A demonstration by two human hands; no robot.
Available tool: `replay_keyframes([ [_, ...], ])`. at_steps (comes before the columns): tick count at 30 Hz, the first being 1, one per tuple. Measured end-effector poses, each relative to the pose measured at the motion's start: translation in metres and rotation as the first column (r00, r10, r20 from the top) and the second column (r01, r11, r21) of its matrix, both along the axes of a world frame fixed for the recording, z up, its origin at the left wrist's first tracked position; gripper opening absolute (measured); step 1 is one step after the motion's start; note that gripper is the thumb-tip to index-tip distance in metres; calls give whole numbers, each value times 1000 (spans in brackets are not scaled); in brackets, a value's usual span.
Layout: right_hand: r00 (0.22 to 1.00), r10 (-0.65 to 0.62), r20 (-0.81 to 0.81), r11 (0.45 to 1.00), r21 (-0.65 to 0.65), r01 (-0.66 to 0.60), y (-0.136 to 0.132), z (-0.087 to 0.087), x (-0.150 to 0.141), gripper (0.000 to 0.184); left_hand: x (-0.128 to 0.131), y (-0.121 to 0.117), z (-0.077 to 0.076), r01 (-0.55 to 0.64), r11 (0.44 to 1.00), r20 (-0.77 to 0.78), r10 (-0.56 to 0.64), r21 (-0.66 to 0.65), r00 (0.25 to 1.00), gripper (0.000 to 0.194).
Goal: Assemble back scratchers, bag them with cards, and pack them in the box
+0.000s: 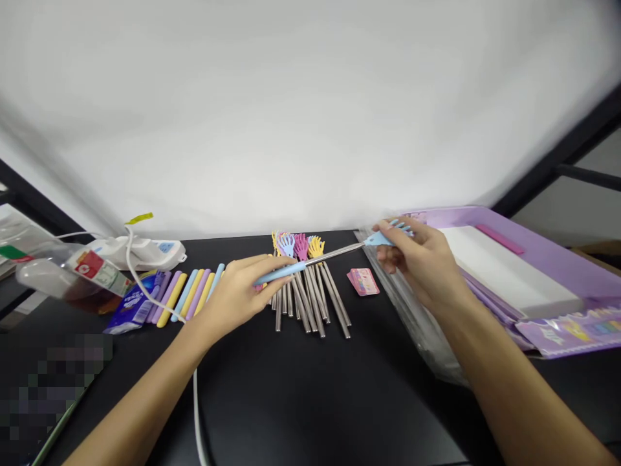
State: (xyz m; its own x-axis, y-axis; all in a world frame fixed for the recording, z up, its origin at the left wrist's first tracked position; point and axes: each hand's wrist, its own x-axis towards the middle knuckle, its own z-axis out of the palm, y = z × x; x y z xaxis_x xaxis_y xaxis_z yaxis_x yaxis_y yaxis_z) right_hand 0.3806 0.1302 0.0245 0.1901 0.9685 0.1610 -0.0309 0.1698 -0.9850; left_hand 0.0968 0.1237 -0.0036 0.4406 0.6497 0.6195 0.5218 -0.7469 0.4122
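A back scratcher [334, 254] with a blue handle, a metal rod and a blue hand-shaped head spans between my hands above the table. My left hand [237, 285] is closed round its blue handle. At the other end, my right hand [412, 255] pinches the blue claw head. Below and behind the rod lies a pile of metal rods [310, 298] with yellow, pink and blue claw heads pointing to the wall. Several loose handles [187, 294] in yellow, blue and purple lie side by side to the left, partly hidden by my left hand.
Small pink cards [363, 281] lie right of the rods. Clear plastic bags [412, 330] and a purple box [548, 252] occupy the right side. On the left are a white power strip [140, 252] with a cable, a blue tissue pack [133, 307] and a bottle [72, 278].
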Motion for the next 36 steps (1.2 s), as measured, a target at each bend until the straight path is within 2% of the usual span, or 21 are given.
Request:
replay_keyframes([
  [2, 989, 11, 146, 1000, 18, -13, 2, -3, 4, 27, -2, -4, 0, -37, 998, 57, 41, -56, 998, 18],
  [4, 976, 44, 213, 999, 13, -48, 2, -5, 7, 30, -3, -5, 0, -54, 987, 141, 76, -153, 987, 17],
  [7, 966, 79, 246, 997, 3, -82, 0, -5, 9, 31, -2, -3, -2, -42, 962, 236, 109, -270, 966, 17],
  [12, 947, 141, 288, 990, -45, -134, -2, -5, 3, 31, 3, -3, -4, -39, 908, 311, 183, -418, 933, 16],
  [18, 895, 268, 357, 960, -173, -218, -3, -5, 2, 32, 6, -7, 1, 120, 819, 474, 199, -561, 858, 24],
  [24, 826, 455, 331, 889, -211, -405, -7, 3, 12, 31, 4, -9, -4, 257, 767, 587, 186, -588, 788, 30],
  [26, 796, 486, 362, 874, -216, -435, -8, 7, 14, 28, 4, -9, -4, 328, 737, 654, 200, -591, 729, 34],
  [29, 750, 469, 467, 882, -200, -427, -9, 10, 16, 24, 4, -7, 3, 550, 624, 805, 237, -555, 544, 47],
  [32, 707, 417, 572, 903, -172, -394, -8, 9, 16, 26, 2, -6, 11, 759, 446, 877, 317, -473, 360, 56],
  [34, 699, 379, 607, 915, -134, -380, -7, 6, 16, 27, 0, -5, 13, 817, 366, 874, 374, -446, 310, 57],
  [36, 705, 338, 623, 926, -88, -366, -6, 2, 14, 26, -1, -4, 11, 826, 341, 864, 401, -449, 305, 59],
])
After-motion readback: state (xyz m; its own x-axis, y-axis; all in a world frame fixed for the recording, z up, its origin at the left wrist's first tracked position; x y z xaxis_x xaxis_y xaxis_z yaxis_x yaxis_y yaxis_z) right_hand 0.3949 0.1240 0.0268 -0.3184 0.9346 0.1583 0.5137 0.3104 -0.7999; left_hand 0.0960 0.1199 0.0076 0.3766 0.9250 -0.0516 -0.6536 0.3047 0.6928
